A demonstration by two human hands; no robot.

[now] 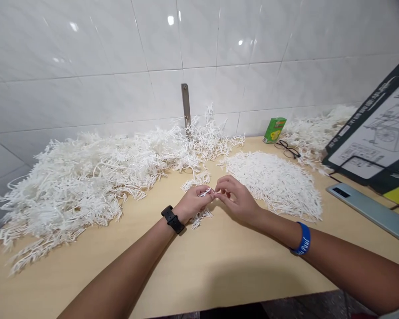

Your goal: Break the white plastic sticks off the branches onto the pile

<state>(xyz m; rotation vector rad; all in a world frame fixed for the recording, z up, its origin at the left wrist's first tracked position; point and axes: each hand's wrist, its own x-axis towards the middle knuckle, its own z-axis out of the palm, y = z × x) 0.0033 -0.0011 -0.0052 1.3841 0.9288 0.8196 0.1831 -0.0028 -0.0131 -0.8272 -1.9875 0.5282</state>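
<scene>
From the head camera, your left hand (193, 203) and right hand (234, 199) meet over the wooden surface (199, 270), both pinching one small white plastic piece (206, 192) between them, with a big tangled heap of white plastic sprues (86, 177) to the left.

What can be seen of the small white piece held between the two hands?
The small white piece is a thin, branched strip that looks like plastic, like those in the heaps around it. It is raised just above the table, pinched between the left hand and the right hand, whose fingers hide much of it.
</scene>
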